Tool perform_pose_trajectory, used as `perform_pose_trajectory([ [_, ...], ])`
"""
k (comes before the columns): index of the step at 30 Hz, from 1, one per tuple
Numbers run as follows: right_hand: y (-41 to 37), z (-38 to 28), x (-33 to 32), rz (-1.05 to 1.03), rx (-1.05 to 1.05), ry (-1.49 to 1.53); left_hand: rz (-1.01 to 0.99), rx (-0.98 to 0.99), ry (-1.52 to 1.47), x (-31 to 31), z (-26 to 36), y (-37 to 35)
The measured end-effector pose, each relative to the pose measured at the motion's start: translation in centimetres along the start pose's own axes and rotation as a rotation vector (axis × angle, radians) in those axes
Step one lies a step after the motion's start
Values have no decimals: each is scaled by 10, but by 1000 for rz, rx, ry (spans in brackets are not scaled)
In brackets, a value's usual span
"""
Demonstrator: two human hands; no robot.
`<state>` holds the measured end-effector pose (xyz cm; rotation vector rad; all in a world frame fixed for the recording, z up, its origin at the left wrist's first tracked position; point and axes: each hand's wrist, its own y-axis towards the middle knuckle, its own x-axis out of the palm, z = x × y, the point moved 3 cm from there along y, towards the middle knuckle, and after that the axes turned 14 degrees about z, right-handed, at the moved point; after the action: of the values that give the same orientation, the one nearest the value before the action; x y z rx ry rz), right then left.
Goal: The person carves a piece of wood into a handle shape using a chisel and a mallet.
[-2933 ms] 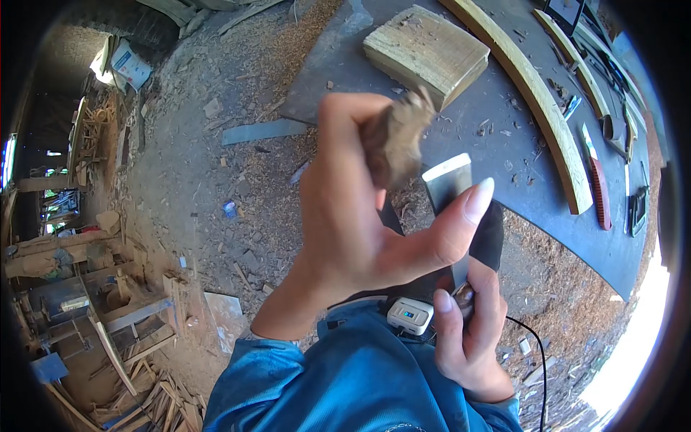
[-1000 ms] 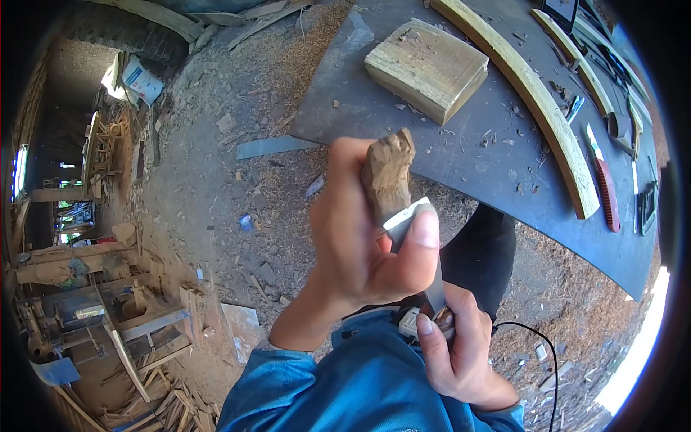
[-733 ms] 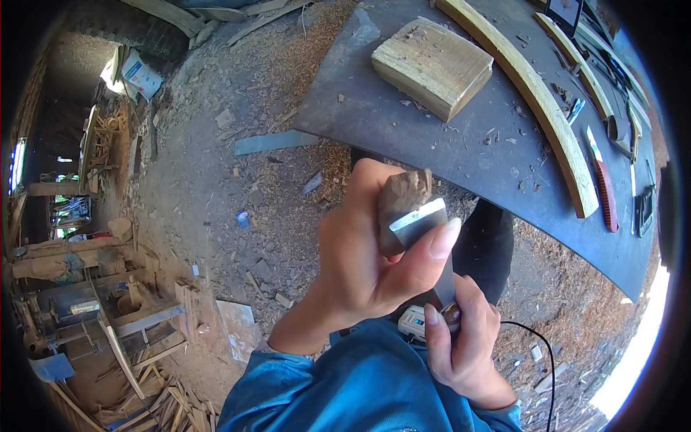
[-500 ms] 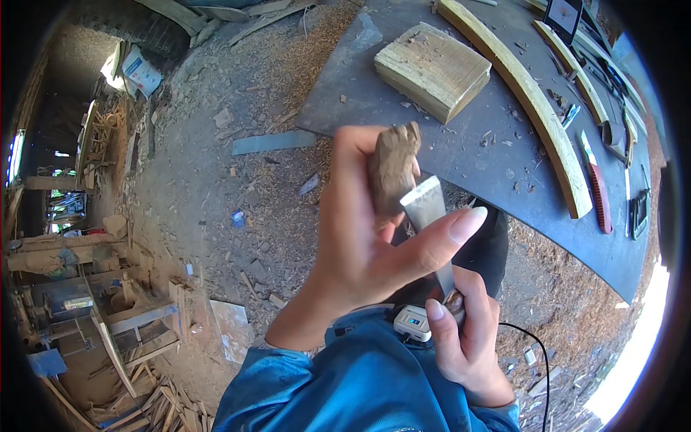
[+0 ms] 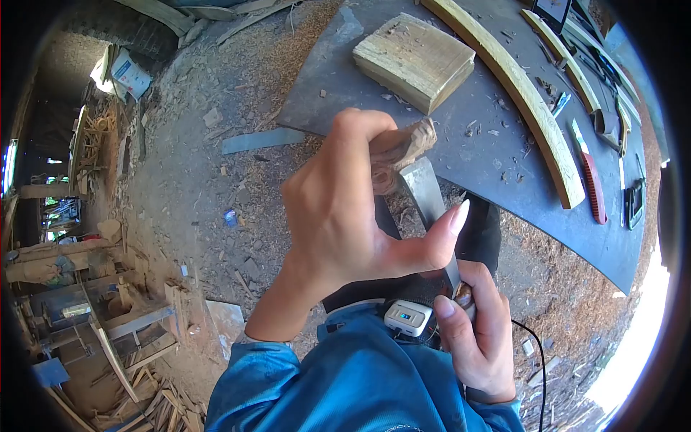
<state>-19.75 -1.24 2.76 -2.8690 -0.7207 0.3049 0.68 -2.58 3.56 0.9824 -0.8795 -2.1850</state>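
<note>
My left hand (image 5: 335, 209) grips a small rough brown wood piece (image 5: 403, 147) between its curled fingers, with the thumb stretched out along the blade of a chisel (image 5: 425, 191). The chisel's flat steel end lies close against the wood; whether it touches cannot be made out. Lower down, my right hand (image 5: 479, 331) is closed round the chisel's handle, which the fingers mostly hide. Just beyond the left hand, a thick wood block (image 5: 414, 61) sits on the dark table (image 5: 489, 169).
A long curved wood strip (image 5: 515, 93) and a red-handled knife (image 5: 592, 176) lie on the table, among shavings and other tools. A white device (image 5: 408, 317) with a black cable rests at my waist. Wood scraps (image 5: 155, 399) are heaped at lower left.
My left hand has turned, tilting the wood piece from upright to slanting up and right. The chisel's tip has moved slightly left and up. The whole view has shifted a little.
</note>
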Motion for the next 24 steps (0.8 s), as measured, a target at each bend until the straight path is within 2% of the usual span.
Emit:
perform_pose_trajectory([
  [4, 2, 3, 1, 0, 49, 34, -74, -176, -17, 4, 2, -2],
  [7, 0, 12, 11, 35, 43, 93, -69, -194, -94, 9, 2, -4],
  [10, -2, 22, 20, 156, -113, -23, -109, -374, -148, 7, 11, -7],
  [13, 1, 26, 31, 264, -252, -116, -102, -415, -164, 7, 15, -7],
  [15, 5, 23, 32, 314, -372, -182, -36, -514, -271, 8, 11, -8],
  [16, 7, 21, 30, 247, -291, -138, -4, -566, -323, 9, 9, -10],
  [17, 8, 15, 24, 182, -210, -92, 69, -515, -303, 12, 2, -11],
  [18, 8, 9, 19, 120, -133, -45, 40, -395, -221, 9, -2, -6],
  [20, 8, 3, 12, 48, -144, -77, -18, -159, -61, -1, -7, 2],
  [23, 6, -1, 8, -3, -47, -35, -21, -103, -28, -2, -7, 6],
  [24, 4, 0, 8, 7, -92, -47, -33, -99, -27, -3, -6, 6],
])
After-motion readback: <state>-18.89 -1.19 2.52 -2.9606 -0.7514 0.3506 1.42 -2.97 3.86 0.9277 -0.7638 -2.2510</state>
